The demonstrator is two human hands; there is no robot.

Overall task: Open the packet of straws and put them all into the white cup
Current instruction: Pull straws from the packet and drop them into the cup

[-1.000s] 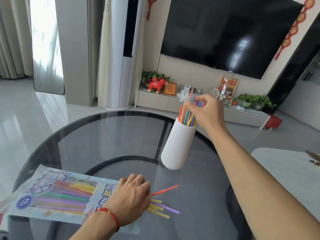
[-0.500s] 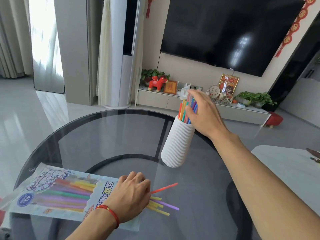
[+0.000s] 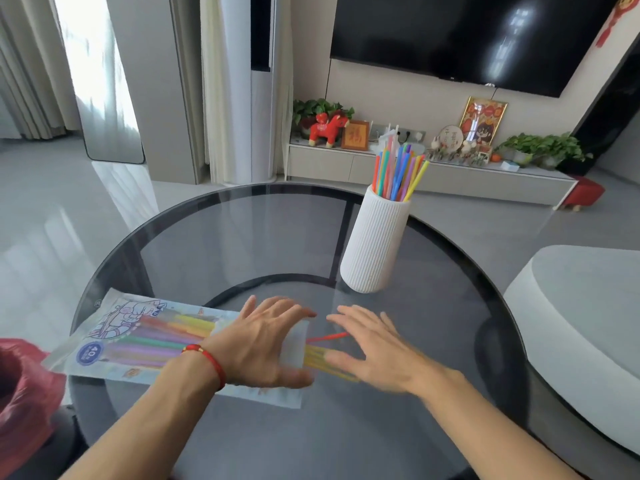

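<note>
A ribbed white cup (image 3: 375, 245) stands on the round glass table (image 3: 242, 237) with several coloured straws (image 3: 398, 174) sticking out of it. The printed straw packet (image 3: 138, 336) lies flat at the near left, many straws still inside. My left hand (image 3: 266, 344) rests palm down on the packet's open right end, fingers spread. A few loose straws (image 3: 327, 337), one red and some yellow, poke out of that end. My right hand (image 3: 374, 348) hovers over them, blurred, fingers spread, holding nothing.
A red plastic bag (image 3: 20, 386) sits at the near left edge. A white rounded seat (image 3: 581, 306) stands to the right of the table. A TV cabinet (image 3: 433, 171) with ornaments and plants lines the far wall.
My right hand has left the straws in the cup and come down to the loose straws beside my left hand. The view has tilted downward.
</note>
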